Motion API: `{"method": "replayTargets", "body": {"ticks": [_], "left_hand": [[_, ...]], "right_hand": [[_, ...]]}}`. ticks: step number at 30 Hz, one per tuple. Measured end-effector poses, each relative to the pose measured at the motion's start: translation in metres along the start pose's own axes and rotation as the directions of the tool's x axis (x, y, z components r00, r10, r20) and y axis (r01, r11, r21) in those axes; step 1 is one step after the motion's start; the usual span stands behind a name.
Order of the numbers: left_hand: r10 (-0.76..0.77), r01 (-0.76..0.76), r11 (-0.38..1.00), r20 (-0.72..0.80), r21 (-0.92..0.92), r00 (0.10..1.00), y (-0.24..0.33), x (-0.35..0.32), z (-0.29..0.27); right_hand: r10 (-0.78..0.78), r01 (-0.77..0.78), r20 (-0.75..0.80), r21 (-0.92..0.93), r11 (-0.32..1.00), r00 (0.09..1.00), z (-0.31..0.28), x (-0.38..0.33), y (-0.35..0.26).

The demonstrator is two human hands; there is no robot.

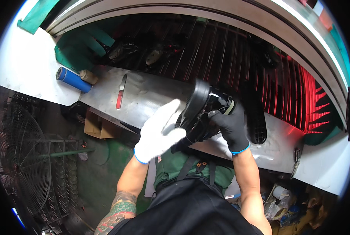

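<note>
My right hand (231,127), in a black glove, grips a glossy black shoe (218,102) over the metal ledge. The shoe is tilted, with its thick black sole facing left. Beside that sole is my left hand (159,129), in a white glove, with its fingers stretched out and the thumb apart. Whether its fingertips touch the shoe I cannot tell. Just right of my right hand, a loose black shoe sole (258,127) lies with its treaded end on the ledge. Part of the held shoe is hidden behind my gloves.
A red-handled knife (120,94) lies on the metal ledge (143,88), left of a blue roll's (74,80) right side. Dark shoes (155,56) sit on the red-lit rollers (210,51) beyond. Scissors-like metal (296,161) hangs at the right; a large fan (20,164) stands left.
</note>
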State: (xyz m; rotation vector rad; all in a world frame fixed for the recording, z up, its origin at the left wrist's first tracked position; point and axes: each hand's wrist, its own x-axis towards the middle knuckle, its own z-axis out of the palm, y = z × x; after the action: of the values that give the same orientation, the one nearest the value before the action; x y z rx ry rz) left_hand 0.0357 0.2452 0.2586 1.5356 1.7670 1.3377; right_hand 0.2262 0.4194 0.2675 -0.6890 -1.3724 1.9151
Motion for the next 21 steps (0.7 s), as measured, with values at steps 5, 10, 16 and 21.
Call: {"method": "replayTargets", "body": {"ticks": [5,10,16,21], "left_hand": [[-0.037,0.039,0.815,0.015,-0.578,0.999,0.023,0.056,-0.009],[-0.091,-0.078,0.669,-0.186,-0.739,0.978,0.022,0.067,0.023],[-0.365,-0.261,-0.144,-0.194,-0.955,0.91,0.005,0.065,0.042],[-0.106,-0.051,0.677,-0.165,-0.735,0.981,0.014,0.07,0.03]], "right_hand": [[-0.122,0.123,0.147,0.006,0.992,0.982,0.028,0.003,-0.012],[-0.125,0.13,0.153,-0.024,0.991,0.98,0.029,0.005,-0.001],[-0.122,0.122,0.038,0.0,0.993,0.992,0.023,0.006,0.009],[-0.119,0.126,0.076,-0.085,0.988,0.99,0.027,0.006,0.003]]}}
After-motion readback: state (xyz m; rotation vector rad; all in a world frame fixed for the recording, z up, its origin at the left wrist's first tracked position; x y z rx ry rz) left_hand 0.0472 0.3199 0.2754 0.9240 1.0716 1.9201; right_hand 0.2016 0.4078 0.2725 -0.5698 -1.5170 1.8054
